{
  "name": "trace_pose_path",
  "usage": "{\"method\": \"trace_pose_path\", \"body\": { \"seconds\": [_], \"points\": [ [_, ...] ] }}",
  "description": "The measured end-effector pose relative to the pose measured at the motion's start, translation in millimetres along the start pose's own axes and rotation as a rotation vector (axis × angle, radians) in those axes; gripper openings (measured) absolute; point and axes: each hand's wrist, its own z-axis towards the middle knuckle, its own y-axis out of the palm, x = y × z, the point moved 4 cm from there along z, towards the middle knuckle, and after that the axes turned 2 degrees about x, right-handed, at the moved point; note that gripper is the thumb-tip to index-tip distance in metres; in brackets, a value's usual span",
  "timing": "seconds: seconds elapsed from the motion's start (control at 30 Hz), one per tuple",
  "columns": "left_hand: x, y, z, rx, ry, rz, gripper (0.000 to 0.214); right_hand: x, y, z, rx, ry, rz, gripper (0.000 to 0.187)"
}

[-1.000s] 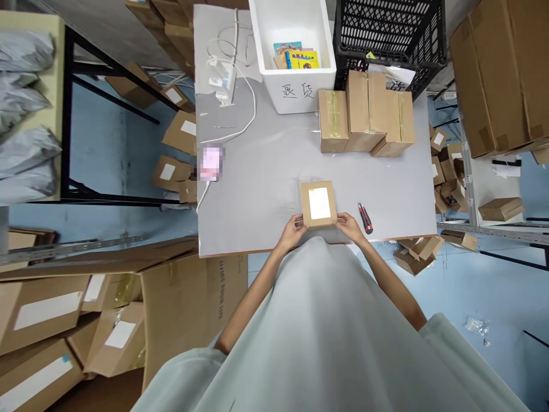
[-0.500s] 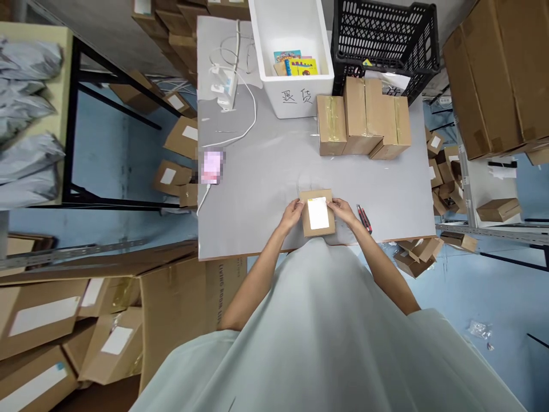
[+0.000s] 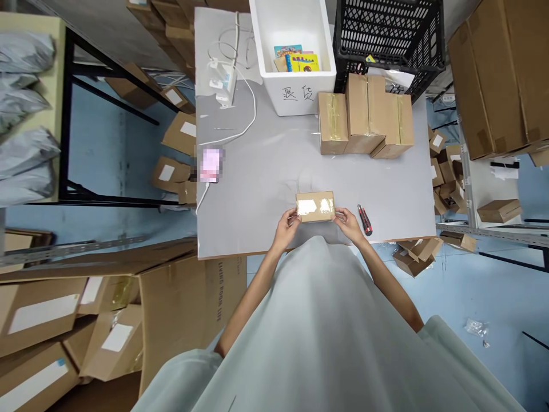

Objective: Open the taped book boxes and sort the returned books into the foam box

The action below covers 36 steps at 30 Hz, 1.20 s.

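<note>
Fingers (image 3: pixel 292 217) in narrow grip on taped carton (image 3: pixel 315 207)

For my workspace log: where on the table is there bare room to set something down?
Bare: middle of the table, between the pink device and the three boxes; right side, between those boxes and the cutter. Crowded: far side, with power strip and white bin; near middle, where left hand and right hand hold the small box.

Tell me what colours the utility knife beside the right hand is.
The utility knife is red and black; the head view shows it best.
</note>
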Motion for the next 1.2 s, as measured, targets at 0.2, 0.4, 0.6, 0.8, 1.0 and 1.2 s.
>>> {"method": "trace_pose_path", "body": {
  "seconds": [0.2,0.4,0.6,0.8,1.0,1.2],
  "points": [
    [-11.0,4.8,-5.5,-0.011,-0.013,0.033,0.077,12.7,-7.4,-2.3,-0.082,-0.045,-0.015,0.076],
    [-5.0,19.2,-20.0,-0.108,-0.134,0.100,0.102,-6.5,-21.5,21.7,-0.115,-0.175,-0.144,0.056],
    [23.7,24.0,-30.8,-0.185,-0.134,0.265,0.074,-20.6,-32.8,58.7,-0.039,-0.224,-0.185,0.047],
    [17.3,43.5,-20.1,-0.345,-0.100,0.091,0.062,1.2,-74.7,41.4,0.163,-0.134,-0.209,0.048],
    [-23.6,49.0,13.2,-0.159,-0.284,0.207,0.063,32.3,-96.1,11.5,0.254,0.008,-0.267,0.058],
    [-33.9,50.1,16.7,-0.141,-0.342,0.113,0.078,36.1,-81.1,0.9,0.248,0.047,-0.233,0.067]
  ]
}}
